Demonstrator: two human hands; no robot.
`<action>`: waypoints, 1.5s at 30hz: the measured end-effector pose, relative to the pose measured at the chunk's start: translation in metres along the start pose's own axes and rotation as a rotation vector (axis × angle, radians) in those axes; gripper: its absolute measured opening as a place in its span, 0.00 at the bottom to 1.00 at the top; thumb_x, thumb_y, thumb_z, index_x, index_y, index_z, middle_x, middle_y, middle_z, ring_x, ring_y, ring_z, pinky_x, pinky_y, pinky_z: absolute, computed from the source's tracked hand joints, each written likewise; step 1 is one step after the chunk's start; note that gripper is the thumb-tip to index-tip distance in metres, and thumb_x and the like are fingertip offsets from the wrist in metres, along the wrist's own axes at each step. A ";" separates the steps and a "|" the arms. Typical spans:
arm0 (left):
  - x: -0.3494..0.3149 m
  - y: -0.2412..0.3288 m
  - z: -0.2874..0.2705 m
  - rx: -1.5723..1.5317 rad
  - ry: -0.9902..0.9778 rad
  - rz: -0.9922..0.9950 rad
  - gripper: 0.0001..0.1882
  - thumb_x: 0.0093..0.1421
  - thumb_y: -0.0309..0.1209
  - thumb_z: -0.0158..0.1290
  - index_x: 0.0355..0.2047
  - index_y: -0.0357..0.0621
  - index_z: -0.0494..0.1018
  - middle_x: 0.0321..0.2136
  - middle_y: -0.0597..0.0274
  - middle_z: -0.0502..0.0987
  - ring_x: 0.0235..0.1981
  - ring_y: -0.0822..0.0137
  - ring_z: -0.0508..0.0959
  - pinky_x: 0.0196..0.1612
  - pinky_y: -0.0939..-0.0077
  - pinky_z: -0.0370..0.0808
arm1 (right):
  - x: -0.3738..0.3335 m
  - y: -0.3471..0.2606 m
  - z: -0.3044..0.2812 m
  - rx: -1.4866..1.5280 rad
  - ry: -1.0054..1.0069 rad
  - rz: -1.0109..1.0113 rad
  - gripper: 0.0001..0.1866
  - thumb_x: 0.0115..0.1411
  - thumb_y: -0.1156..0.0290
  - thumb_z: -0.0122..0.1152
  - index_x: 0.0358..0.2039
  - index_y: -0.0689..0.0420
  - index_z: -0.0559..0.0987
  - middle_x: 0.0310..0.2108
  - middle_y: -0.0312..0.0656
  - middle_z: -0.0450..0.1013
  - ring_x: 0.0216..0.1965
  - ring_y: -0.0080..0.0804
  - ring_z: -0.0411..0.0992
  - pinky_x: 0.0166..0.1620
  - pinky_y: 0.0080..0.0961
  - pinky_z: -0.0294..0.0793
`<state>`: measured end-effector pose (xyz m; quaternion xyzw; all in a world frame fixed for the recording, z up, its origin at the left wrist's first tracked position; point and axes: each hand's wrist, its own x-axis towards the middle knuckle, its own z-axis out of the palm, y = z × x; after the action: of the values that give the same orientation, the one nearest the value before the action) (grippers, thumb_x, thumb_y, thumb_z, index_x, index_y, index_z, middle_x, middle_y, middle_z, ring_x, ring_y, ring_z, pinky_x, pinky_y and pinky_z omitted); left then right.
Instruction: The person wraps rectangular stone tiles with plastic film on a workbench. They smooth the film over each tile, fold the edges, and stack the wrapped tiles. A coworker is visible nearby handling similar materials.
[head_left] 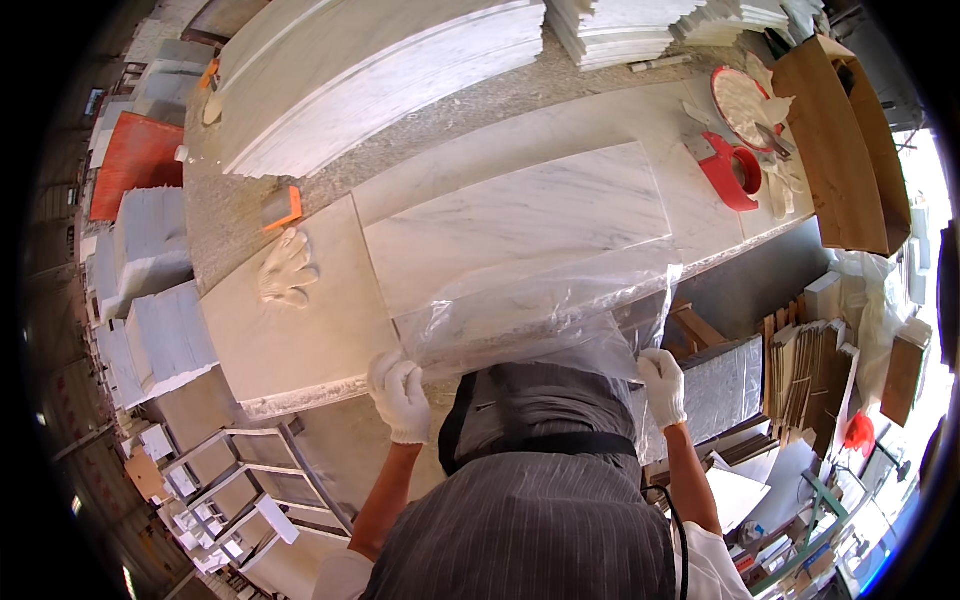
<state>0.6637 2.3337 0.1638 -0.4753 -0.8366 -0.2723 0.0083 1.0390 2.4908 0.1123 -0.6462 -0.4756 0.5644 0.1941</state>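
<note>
A long stone bench [250,220] with a speckled grey top runs across the middle of a cluttered workshop. Beyond the bench, at its far edge, lie stacks of white marble slabs [380,70] and thinner white tiles [620,30]. To the left of the bench stand pale stone blocks [165,335] and an orange-red board [135,160]. Below its near-left corner a metal ladder frame [250,480] lies on the floor. To the right of the bench leans a brown wooden panel [850,150], with strong daylight behind it.

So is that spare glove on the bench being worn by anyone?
No, the spare glove lies by itself on the slab, away from both hands.
</note>
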 end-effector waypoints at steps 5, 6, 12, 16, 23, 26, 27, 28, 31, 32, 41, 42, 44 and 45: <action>0.006 -0.003 0.001 -0.025 0.016 0.025 0.10 0.52 0.21 0.59 0.35 0.43 0.73 0.45 0.55 0.74 0.51 0.48 0.71 0.54 0.56 0.67 | -0.001 -0.003 0.001 -0.025 0.018 -0.009 0.09 0.61 0.73 0.60 0.40 0.62 0.79 0.30 0.33 0.75 0.33 0.17 0.70 0.39 0.19 0.71; 0.007 -0.003 -0.001 -0.022 0.017 0.025 0.10 0.52 0.21 0.59 0.35 0.43 0.73 0.46 0.55 0.74 0.51 0.48 0.71 0.55 0.56 0.67 | 0.000 -0.003 0.002 -0.027 0.012 -0.024 0.09 0.61 0.73 0.60 0.40 0.62 0.79 0.30 0.33 0.75 0.33 0.18 0.70 0.39 0.19 0.71; 0.012 -0.004 0.007 -0.077 0.079 -0.010 0.10 0.54 0.21 0.59 0.37 0.41 0.74 0.46 0.52 0.74 0.51 0.49 0.71 0.55 0.58 0.67 | 0.005 -0.010 0.002 0.008 0.019 -0.026 0.10 0.62 0.72 0.59 0.41 0.62 0.79 0.31 0.34 0.75 0.33 0.19 0.70 0.40 0.20 0.72; 0.026 -0.005 0.016 -0.149 0.128 -0.153 0.07 0.57 0.22 0.56 0.37 0.38 0.74 0.46 0.48 0.73 0.51 0.50 0.71 0.56 0.60 0.67 | 0.021 -0.032 0.005 -0.007 0.060 -0.128 0.10 0.62 0.72 0.59 0.41 0.63 0.79 0.31 0.36 0.76 0.34 0.20 0.72 0.41 0.20 0.72; 0.065 -0.007 0.026 -0.315 0.165 -0.306 0.08 0.62 0.25 0.52 0.40 0.35 0.72 0.50 0.49 0.71 0.54 0.55 0.69 0.58 0.64 0.64 | 0.045 -0.075 0.011 0.052 0.078 -0.182 0.09 0.62 0.72 0.59 0.40 0.62 0.79 0.30 0.36 0.76 0.34 0.19 0.73 0.39 0.20 0.73; 0.071 -0.014 0.031 -0.305 0.126 -0.350 0.08 0.62 0.25 0.52 0.40 0.34 0.72 0.50 0.49 0.70 0.55 0.56 0.68 0.59 0.64 0.63 | 0.053 -0.082 0.013 0.064 0.087 -0.204 0.09 0.62 0.72 0.59 0.40 0.62 0.79 0.30 0.36 0.76 0.34 0.18 0.73 0.38 0.19 0.73; 0.072 -0.018 0.033 -0.298 0.109 -0.376 0.08 0.62 0.25 0.52 0.40 0.34 0.72 0.49 0.49 0.70 0.55 0.56 0.68 0.59 0.64 0.63 | 0.055 -0.085 0.015 0.106 0.088 -0.190 0.09 0.62 0.72 0.59 0.40 0.62 0.79 0.30 0.36 0.76 0.34 0.19 0.73 0.38 0.20 0.73; 0.072 -0.023 0.036 -0.291 0.112 -0.383 0.08 0.62 0.26 0.52 0.40 0.34 0.71 0.49 0.49 0.70 0.54 0.56 0.68 0.58 0.64 0.63 | 0.057 -0.088 0.017 0.148 0.089 -0.176 0.09 0.61 0.72 0.59 0.41 0.62 0.79 0.30 0.36 0.76 0.34 0.19 0.73 0.38 0.20 0.73; 0.073 -0.039 0.043 -0.276 0.124 -0.408 0.09 0.62 0.26 0.52 0.40 0.34 0.71 0.48 0.49 0.70 0.54 0.56 0.68 0.58 0.64 0.64 | 0.066 -0.085 0.019 0.176 0.126 -0.180 0.10 0.61 0.73 0.59 0.42 0.63 0.79 0.31 0.38 0.77 0.33 0.21 0.74 0.38 0.22 0.74; 0.074 -0.041 0.044 -0.275 0.123 -0.418 0.09 0.62 0.26 0.53 0.40 0.34 0.71 0.47 0.49 0.70 0.53 0.56 0.68 0.58 0.64 0.64 | 0.071 -0.080 0.020 0.169 0.148 -0.188 0.10 0.61 0.73 0.58 0.42 0.63 0.79 0.31 0.39 0.77 0.34 0.21 0.74 0.39 0.22 0.74; 0.096 -0.044 0.046 -0.228 0.079 -0.454 0.10 0.62 0.31 0.53 0.38 0.36 0.72 0.42 0.56 0.72 0.47 0.61 0.71 0.53 0.67 0.66 | 0.091 -0.090 0.023 -0.039 0.265 -0.246 0.14 0.60 0.66 0.59 0.43 0.60 0.79 0.32 0.48 0.78 0.33 0.34 0.77 0.40 0.28 0.74; 0.100 -0.040 0.046 -0.250 0.078 -0.480 0.10 0.61 0.32 0.53 0.38 0.36 0.72 0.42 0.56 0.72 0.47 0.61 0.71 0.53 0.67 0.66 | 0.098 -0.079 0.024 -0.023 0.284 -0.286 0.14 0.60 0.66 0.59 0.43 0.61 0.79 0.30 0.47 0.78 0.31 0.31 0.76 0.38 0.27 0.74; 0.102 -0.039 0.047 -0.241 0.085 -0.489 0.09 0.61 0.30 0.53 0.37 0.36 0.72 0.42 0.56 0.72 0.45 0.62 0.71 0.52 0.67 0.67 | 0.091 -0.091 0.024 0.001 0.272 -0.204 0.14 0.60 0.66 0.59 0.42 0.62 0.80 0.29 0.45 0.78 0.30 0.28 0.75 0.37 0.26 0.74; 0.102 -0.037 0.048 -0.236 0.089 -0.496 0.08 0.60 0.29 0.53 0.36 0.36 0.72 0.42 0.55 0.72 0.45 0.62 0.72 0.51 0.66 0.68 | 0.089 -0.096 0.025 0.011 0.264 -0.163 0.14 0.60 0.66 0.59 0.41 0.62 0.80 0.28 0.44 0.78 0.29 0.27 0.75 0.36 0.25 0.73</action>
<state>0.5893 2.4217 0.1343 -0.2414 -0.8886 -0.3822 -0.0774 0.9706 2.6031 0.1327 -0.6729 -0.4937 0.4595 0.3039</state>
